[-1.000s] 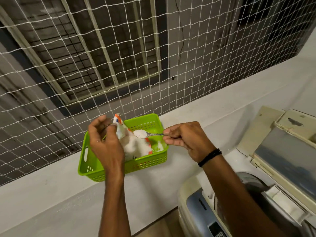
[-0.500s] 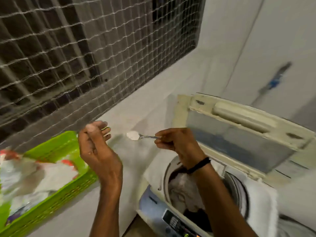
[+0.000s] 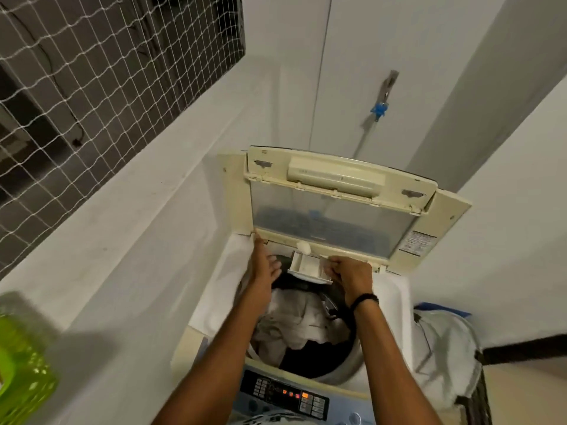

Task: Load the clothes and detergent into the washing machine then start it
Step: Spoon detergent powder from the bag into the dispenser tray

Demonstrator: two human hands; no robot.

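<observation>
Head camera, and the right hand pinches a spoon heaped with white detergent powder, poised just above the small open dispenser drawer. Left hand is relaxed, fingers straight, touching the raised lid at its lower corner. Below the wrists, clothes lie inside the washing machine; its control panel glows orange. Green basket sits far left.

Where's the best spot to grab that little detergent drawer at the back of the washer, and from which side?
Pinch the detergent drawer by its front lip, coming from the near side: it juts out toward the person, and its back end sits under the raised lid.
</observation>
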